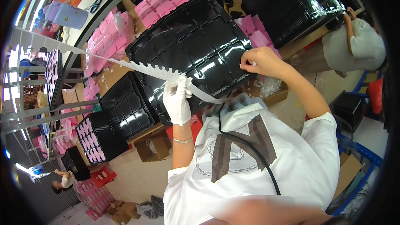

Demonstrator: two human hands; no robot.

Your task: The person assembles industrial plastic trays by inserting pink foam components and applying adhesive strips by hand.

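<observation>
My left hand (176,99), in a white glove, is closed around a long white strip (141,67) with a row of notched tabs along one edge. The strip runs up to the far left and its loose tail curls toward my shirt. My bare right hand (262,63) is pinched over the right side of a black plastic tray (183,37) with moulded compartments. A small white piece (243,66) shows at its fingertips; its exact kind is too small to make out. The tray lies in front of me, atop what looks like a stack.
Pink foam pieces (110,37) lie behind and left. More black trays (129,106) stand at the left; a wrapped black stack (287,8) is at the far right. A carton with white scraps (271,87) sits below my right hand. Other people (358,43) work nearby.
</observation>
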